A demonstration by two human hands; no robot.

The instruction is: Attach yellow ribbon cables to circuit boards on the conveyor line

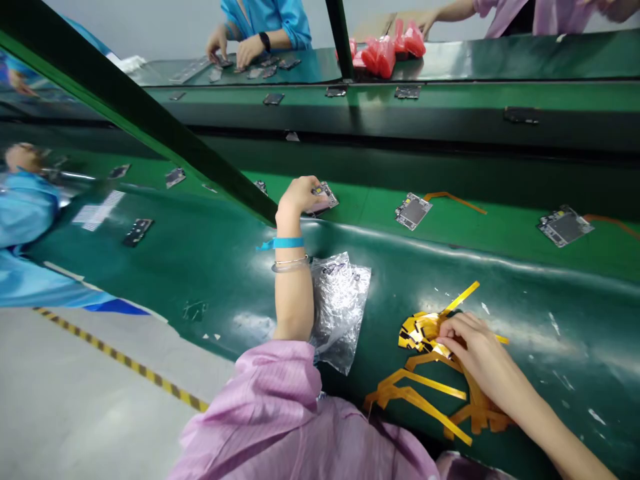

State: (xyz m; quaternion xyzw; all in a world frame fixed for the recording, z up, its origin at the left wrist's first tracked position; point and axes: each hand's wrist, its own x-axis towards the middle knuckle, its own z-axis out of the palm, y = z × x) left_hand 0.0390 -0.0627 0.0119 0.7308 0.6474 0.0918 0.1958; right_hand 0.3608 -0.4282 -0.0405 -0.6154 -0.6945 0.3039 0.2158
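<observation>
Amber-yellow strips (434, 385), dark-green tabletop (395, 280)

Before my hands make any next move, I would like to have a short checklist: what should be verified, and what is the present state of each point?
1. Left hand at a circuit board: ok, fingers at its edge.
2. Left grip firm: cannot tell from this angle.
3. Right hand at the orange strips: ok, fingertips at the bunch.
4. Only one strip between the right fingertips: cannot tell, the fingers hide it.
5. Strips lying separately: not ok, many overlap.
6. Plastic bag away from the left fingers: ok, it lies on the bench beside the forearm.
</observation>
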